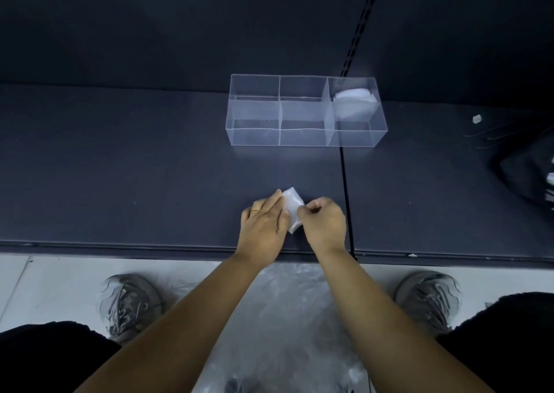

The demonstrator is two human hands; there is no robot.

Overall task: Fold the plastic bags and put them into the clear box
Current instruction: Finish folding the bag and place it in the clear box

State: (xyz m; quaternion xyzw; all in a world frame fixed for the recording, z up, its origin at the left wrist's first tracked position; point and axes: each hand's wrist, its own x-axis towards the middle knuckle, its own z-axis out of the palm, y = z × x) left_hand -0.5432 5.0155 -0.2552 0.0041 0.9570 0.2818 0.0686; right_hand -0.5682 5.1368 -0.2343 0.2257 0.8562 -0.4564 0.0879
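Observation:
A small folded white plastic bag (292,206) lies on the dark shelf near its front edge, between my hands. My left hand (263,221) lies flat with straight fingers pressing the bag's left side. My right hand (322,220) has its fingers curled and pinches the bag's right edge. Farther back stands the clear box (254,134) with three compartments. Its right compartment holds folded white bags (353,100); the left and middle compartments look empty.
More clear plastic bags (287,317) lie on the pale floor between my shoes. A black bag (527,173) sits at the shelf's right end, beside a small white scrap (476,119). A black seam (346,197) runs across the shelf just right of my right hand.

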